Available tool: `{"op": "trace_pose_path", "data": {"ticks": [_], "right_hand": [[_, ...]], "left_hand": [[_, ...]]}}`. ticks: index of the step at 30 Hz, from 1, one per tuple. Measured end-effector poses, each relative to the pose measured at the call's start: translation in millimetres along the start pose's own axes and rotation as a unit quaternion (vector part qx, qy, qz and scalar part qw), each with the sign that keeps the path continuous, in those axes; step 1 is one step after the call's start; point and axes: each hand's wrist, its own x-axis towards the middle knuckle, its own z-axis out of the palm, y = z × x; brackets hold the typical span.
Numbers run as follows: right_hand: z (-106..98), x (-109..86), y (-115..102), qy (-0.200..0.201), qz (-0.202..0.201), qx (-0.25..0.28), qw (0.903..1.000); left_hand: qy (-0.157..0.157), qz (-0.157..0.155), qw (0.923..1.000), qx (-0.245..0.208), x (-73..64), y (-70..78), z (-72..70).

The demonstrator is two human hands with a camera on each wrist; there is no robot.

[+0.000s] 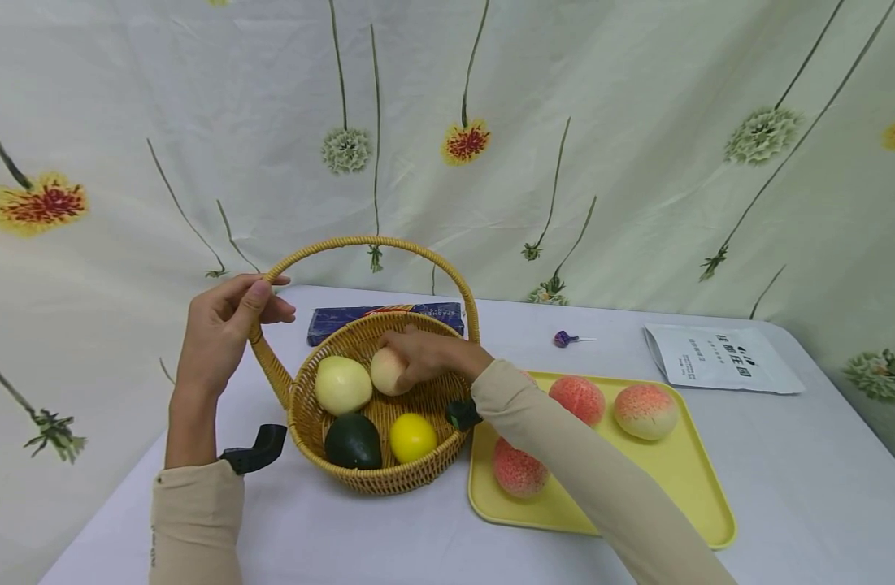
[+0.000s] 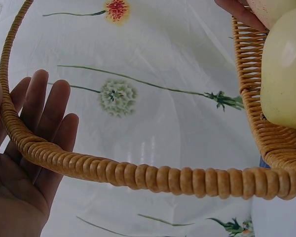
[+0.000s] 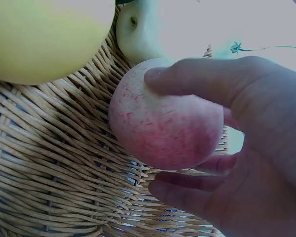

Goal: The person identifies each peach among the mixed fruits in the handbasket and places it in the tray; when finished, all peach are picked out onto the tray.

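Observation:
My left hand (image 1: 216, 337) holds the wicker basket's handle (image 1: 367, 241) on its left side, thumb on one side and fingers behind. Inside the basket (image 1: 388, 483), my right hand (image 1: 428, 357) grips a peach (image 3: 163, 131), its thumb on top and fingers round the far side. Beside that peach lies a pale yellow-green fruit (image 1: 343, 385), which looks like a pear in the right wrist view. Nearer the front rim sit a dark green avocado-like fruit (image 1: 353, 441) and a round yellow fruit (image 1: 413, 437).
A yellow tray (image 1: 681, 479) with several peaches (image 1: 645, 411) stands right of the basket, partly under my right forearm. Behind are a dark blue box (image 1: 330, 321), a lollipop (image 1: 562, 339) and a white pouch (image 1: 725, 357). A floral cloth (image 1: 637, 203) hangs behind the table.

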Motion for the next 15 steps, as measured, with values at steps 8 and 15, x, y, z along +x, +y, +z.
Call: {"op": "trace_pose_path", "data": {"ticks": [8,15], "right_hand": [[-0.7,-0.4,-1.1,0.002,0.011,0.024,0.9997],[-3.4,0.3,-3.6,0.004,0.000,0.016,0.9999]], "left_hand": [[-0.003,0.001,1.0000,-0.007,0.2,0.5,0.1],[-0.002,0.000,1.0000,-0.001,0.0,0.3,-0.3]]}}
